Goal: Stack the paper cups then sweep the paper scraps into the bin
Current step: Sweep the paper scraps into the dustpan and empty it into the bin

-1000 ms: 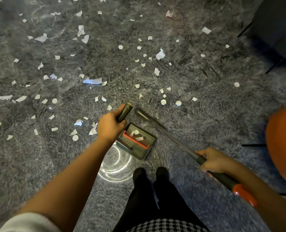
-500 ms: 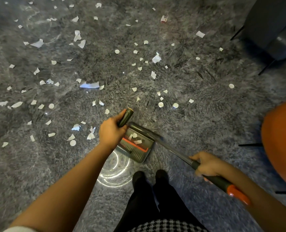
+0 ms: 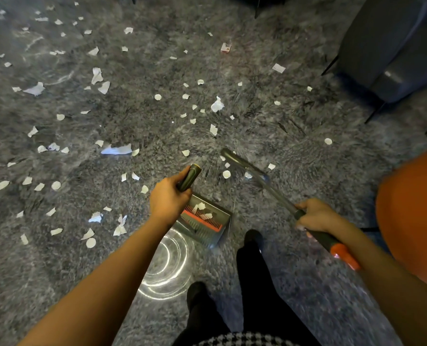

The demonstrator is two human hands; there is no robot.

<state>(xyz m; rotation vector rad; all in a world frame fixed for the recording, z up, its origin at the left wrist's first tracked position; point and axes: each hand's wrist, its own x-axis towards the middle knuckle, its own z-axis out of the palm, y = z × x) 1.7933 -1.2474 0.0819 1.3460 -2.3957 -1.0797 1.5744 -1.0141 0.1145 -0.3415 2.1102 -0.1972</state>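
White paper scraps [image 3: 217, 105] lie scattered over the grey shaggy carpet, mostly ahead and to the left. My left hand [image 3: 168, 199] grips the dark upright handle [image 3: 189, 176] of a grey dustpan [image 3: 205, 221] that stands on the carpet in front of my feet, with a red comb strip and a few scraps inside. My right hand [image 3: 316, 216] grips the broom handle [image 3: 277, 193], which has an orange end. The broom's blurred head [image 3: 230, 154] reaches past the pan among small scraps. No paper cups or bin are in view.
A dark grey chair or cabinet [image 3: 392, 48] stands at the upper right. An orange rounded object [image 3: 414, 211] fills the right edge. My black shoes [image 3: 253, 239] are just behind the dustpan. A small red-and-white packet [image 3: 226, 48] lies far ahead.
The broom head has swung out from the dustpan's mouth to the carpet beyond it. My left hand keeps the dustpan in the same place. The view has tilted slightly.
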